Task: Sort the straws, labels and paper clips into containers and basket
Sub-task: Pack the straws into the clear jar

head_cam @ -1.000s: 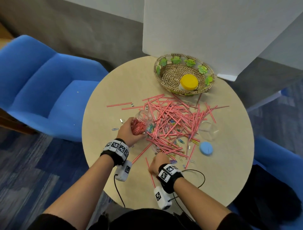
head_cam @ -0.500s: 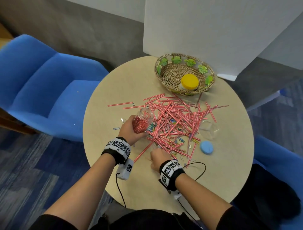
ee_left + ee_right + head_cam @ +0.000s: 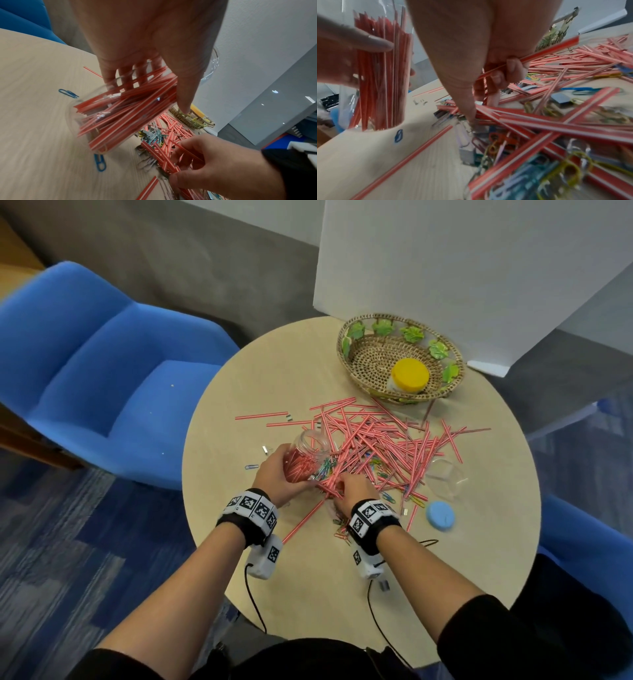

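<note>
My left hand (image 3: 279,472) grips a clear jar (image 3: 310,451), tilted and part-filled with red-and-white straws, at the left edge of the straw pile (image 3: 380,436). The left wrist view shows its fingers (image 3: 142,70) wrapped round the jar (image 3: 120,115). My right hand (image 3: 351,489) sits just right of the jar's base and pinches a small bunch of straws (image 3: 547,50) out of the pile. Coloured paper clips (image 3: 375,465) lie under and among the straws. Small labels (image 3: 289,416) lie at the pile's left.
A wicker basket (image 3: 340,344) at the table's far side holds a yellow-lidded container (image 3: 409,374). An empty clear container (image 3: 443,479) and a blue lid (image 3: 440,515) sit right of the pile. Blue chairs flank the round table (image 3: 222,440). A white board stands behind the basket.
My right hand has moved away from me, from the pile's near edge up to the jar's base, and taken hold of straws. The left hand keeps the jar in about the same place.
</note>
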`<control>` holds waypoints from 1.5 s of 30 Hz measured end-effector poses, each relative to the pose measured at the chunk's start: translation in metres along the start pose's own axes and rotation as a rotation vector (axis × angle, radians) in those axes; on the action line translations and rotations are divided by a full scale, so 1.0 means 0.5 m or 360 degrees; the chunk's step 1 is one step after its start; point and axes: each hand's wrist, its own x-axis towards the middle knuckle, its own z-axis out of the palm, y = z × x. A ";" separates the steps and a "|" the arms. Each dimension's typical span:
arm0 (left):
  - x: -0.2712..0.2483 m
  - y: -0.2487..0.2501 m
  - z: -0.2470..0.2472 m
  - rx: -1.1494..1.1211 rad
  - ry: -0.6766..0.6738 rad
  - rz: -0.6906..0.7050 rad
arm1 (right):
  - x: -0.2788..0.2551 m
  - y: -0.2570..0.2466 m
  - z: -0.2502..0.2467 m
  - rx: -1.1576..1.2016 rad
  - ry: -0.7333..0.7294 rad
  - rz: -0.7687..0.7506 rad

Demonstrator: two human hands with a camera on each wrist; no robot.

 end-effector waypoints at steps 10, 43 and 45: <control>0.012 -0.007 -0.017 0.0007 0.0066 -0.0015 | 0.017 0.067 -0.034 0.0401 -0.0120 -0.0149; -0.052 -0.052 -0.117 0.0134 0.0205 -0.0120 | -0.111 -0.140 0.104 -0.0378 -0.0207 -0.1105; -0.061 -0.056 -0.118 0.0137 0.0196 -0.0123 | -0.110 -0.156 0.097 -0.0553 -0.0195 -0.1127</control>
